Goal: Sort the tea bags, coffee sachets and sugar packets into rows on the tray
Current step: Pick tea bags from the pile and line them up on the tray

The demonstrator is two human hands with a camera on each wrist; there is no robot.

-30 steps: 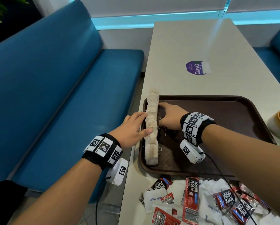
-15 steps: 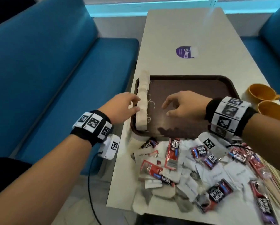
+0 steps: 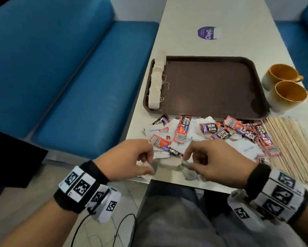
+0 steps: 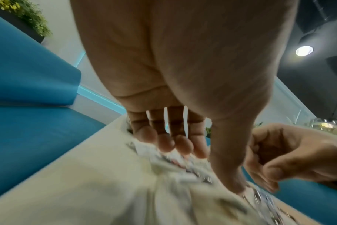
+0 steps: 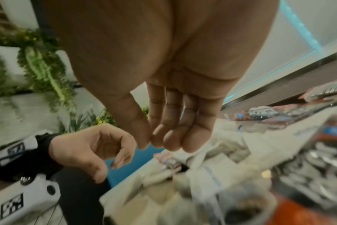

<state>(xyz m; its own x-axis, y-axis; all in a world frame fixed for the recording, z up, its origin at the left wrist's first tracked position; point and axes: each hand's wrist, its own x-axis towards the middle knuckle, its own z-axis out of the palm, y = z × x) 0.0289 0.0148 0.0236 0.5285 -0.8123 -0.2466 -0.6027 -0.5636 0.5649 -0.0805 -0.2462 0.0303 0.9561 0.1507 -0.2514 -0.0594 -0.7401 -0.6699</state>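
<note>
Blue booth seats (image 3: 64,72) flank the white desk (image 3: 194,18). Both hands, left hand (image 3: 130,160) and right hand (image 3: 219,162), hover with fingers loosely curled, holding nothing, over mixed sachets (image 3: 208,130); tea bags (image 3: 156,81) line the brown tray's (image 3: 212,58) left edge.

Black wristbands (image 3: 89,182) with white square-code tags – white camera pods (image 3: 106,205), thin black cable (image 3: 78,229) – grey trousers (image 3: 176,220)

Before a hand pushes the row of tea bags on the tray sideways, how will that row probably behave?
The row of tea bags looks soft and light, so it would likely bend or break apart rather than slide as one. Its loose strings may snag or drag. The tray rim beside it could stop bags moving left.
</note>
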